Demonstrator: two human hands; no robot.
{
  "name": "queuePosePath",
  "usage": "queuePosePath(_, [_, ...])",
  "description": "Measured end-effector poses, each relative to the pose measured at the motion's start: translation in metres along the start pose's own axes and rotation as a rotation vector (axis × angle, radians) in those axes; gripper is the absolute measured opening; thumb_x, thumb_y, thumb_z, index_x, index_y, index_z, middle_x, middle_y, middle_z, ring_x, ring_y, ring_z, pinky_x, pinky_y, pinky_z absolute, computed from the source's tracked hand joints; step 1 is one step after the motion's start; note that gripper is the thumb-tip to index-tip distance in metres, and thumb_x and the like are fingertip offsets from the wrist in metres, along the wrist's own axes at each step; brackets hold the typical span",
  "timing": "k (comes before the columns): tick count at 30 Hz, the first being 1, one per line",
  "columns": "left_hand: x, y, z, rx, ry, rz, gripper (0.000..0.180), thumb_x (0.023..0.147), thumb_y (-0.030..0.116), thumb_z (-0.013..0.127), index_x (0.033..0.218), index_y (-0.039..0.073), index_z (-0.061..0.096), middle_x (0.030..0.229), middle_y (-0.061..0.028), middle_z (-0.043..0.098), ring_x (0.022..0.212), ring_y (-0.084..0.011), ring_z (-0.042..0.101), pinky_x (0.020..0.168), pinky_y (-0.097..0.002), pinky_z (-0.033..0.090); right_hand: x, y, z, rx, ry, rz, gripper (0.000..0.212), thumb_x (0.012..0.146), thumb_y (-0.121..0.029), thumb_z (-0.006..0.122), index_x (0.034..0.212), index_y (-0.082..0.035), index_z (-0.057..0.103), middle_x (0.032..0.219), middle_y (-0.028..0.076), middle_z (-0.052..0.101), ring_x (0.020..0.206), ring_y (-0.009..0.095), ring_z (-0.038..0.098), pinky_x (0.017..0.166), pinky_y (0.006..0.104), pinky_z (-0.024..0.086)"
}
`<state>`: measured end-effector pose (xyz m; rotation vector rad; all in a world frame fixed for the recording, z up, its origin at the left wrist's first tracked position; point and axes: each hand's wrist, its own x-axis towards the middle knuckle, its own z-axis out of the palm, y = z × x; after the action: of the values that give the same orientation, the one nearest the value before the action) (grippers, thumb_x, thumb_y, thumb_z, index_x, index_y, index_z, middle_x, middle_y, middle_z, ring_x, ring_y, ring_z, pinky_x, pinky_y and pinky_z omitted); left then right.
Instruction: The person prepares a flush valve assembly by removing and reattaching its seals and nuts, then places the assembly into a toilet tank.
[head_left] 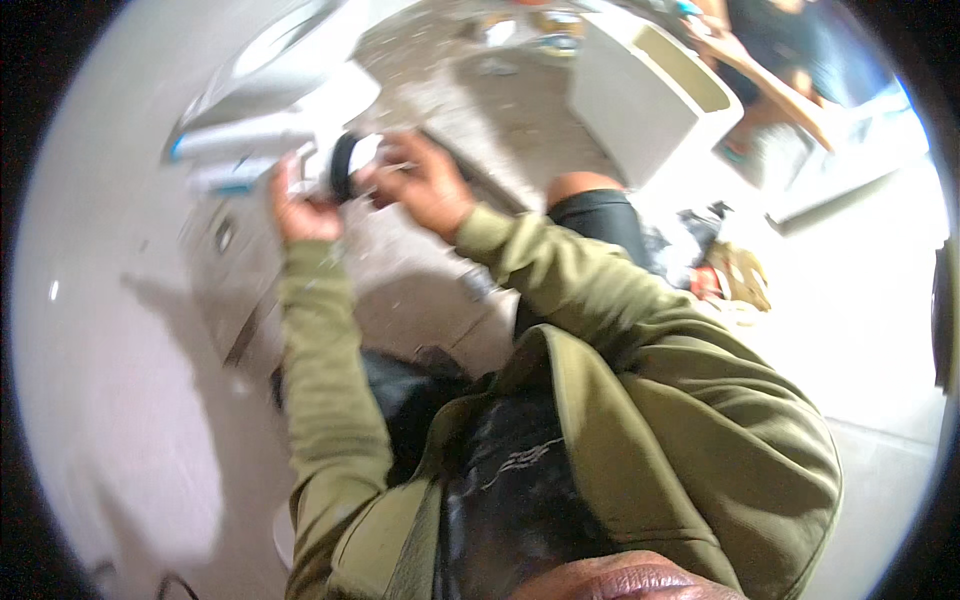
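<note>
Held out ahead of me at the upper left is a white plastic-looking fitting with a black ring around it; motion blur hides its exact kind. My left hand grips it from below and to the left, thumb up along its side. My right hand is closed at its right end, fingers pinched on the white part beside the ring. A thin pale strand seems to show near the right fingertips, too blurred to name. Just left of my left hand lie blurred white lengths with blue edges.
A white open-topped tank stands at upper right. Beside it a person's arm reaches across, a small blue thing in the hand. White glossy ceramic rises at upper left. Plastic bags lie right of my knee on the tiled floor.
</note>
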<state>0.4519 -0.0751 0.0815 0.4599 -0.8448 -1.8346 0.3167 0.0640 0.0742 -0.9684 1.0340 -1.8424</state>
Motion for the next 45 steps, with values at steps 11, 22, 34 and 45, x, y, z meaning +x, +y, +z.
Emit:
queuePosePath(11, [0.006,-0.006,0.016,-0.114,0.004,0.022,0.038,0.089,0.028,0.071,0.119,0.007,0.063,0.113,-0.0091,0.07,0.106,-0.028,0.068,0.095,-0.0471,0.056,0.001,-0.017,0.002,-0.032,0.017,-0.027,0.07,0.078,-0.008,0.085,0.136,0.003,0.047,0.122,0.025,0.059,0.1,0.024,0.067,0.086,0.0354,0.06])
queuePosePath(22, [-0.001,-0.002,0.017,-0.1,0.022,0.043,0.051,0.088,0.031,0.07,0.13,0.006,0.055,0.122,-0.0114,0.065,0.114,-0.0297,0.063,0.1,-0.0487,0.051,0.005,-0.008,0.003,-0.102,0.001,-0.021,0.061,0.085,-0.016,0.08,0.133,0.007,0.05,0.122,0.024,0.06,0.094,0.025,0.071,0.077,0.0345,0.061])
queuePosePath(34, [-0.003,0.0,0.003,-0.092,-0.048,0.064,0.032,0.091,0.027,0.07,0.115,0.006,0.064,0.111,-0.0077,0.071,0.106,-0.0278,0.067,0.097,-0.0443,0.054,0.009,0.004,0.003,-0.16,-0.081,-0.164,0.055,0.085,-0.015,0.08,0.129,0.002,0.054,0.111,0.016,0.064,0.09,0.025,0.071,0.077,0.0361,0.061])
queuePosePath(45, [0.027,-0.012,0.009,-0.099,-0.034,-0.045,0.036,0.088,0.03,0.071,0.115,0.006,0.066,0.114,-0.0099,0.072,0.106,-0.029,0.068,0.098,-0.0475,0.054,0.01,-0.006,-0.015,-0.006,0.017,0.077,0.051,0.084,-0.005,0.079,0.13,-0.009,0.056,0.12,0.009,0.059,0.102,0.023,0.066,0.085,0.0373,0.059])
